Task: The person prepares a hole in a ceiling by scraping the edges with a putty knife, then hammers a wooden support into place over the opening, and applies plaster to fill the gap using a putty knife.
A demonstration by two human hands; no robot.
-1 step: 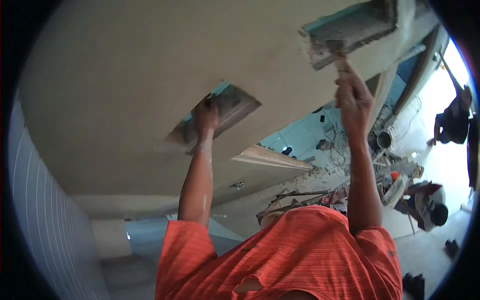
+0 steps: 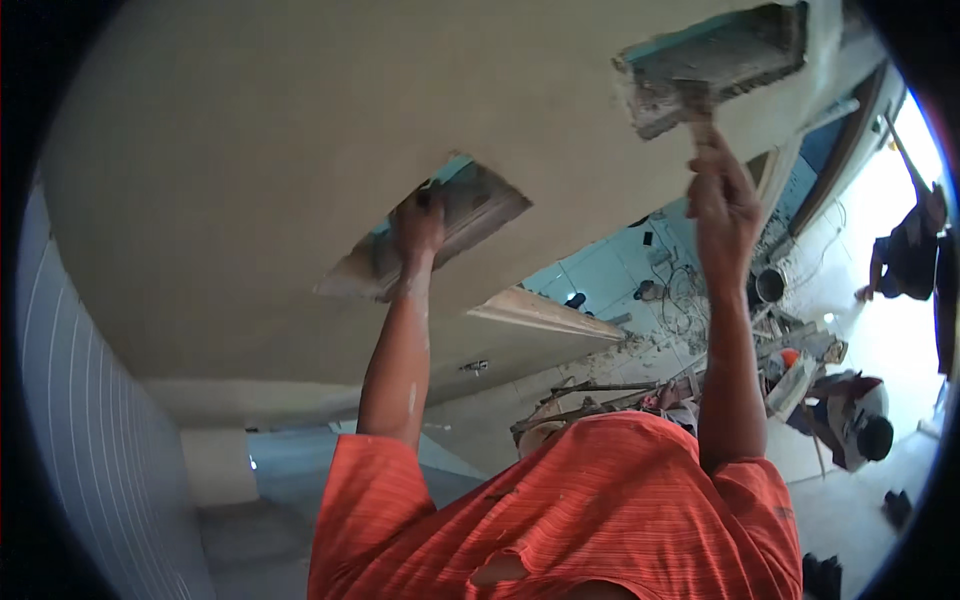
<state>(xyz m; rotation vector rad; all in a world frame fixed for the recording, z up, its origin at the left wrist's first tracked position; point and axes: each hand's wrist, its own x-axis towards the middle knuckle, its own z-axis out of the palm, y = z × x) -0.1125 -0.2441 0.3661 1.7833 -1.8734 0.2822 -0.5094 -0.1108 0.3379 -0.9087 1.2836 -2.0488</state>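
left hand (image 2: 420, 232) fingers curled round a flat trowel (image 2: 478, 208), grip mostly hidden, blade poking out both sides of the knuckles, up at the beige wall (image 2: 300, 130), right hand (image 2: 724, 195) fingers wrapped on a handle (image 2: 703, 128), crusted rectangular plate (image 2: 735, 55) just past them

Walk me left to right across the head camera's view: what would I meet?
Lined grey panel → flat blade in the left hand → flat plate in the right hand → person in dark clothing.
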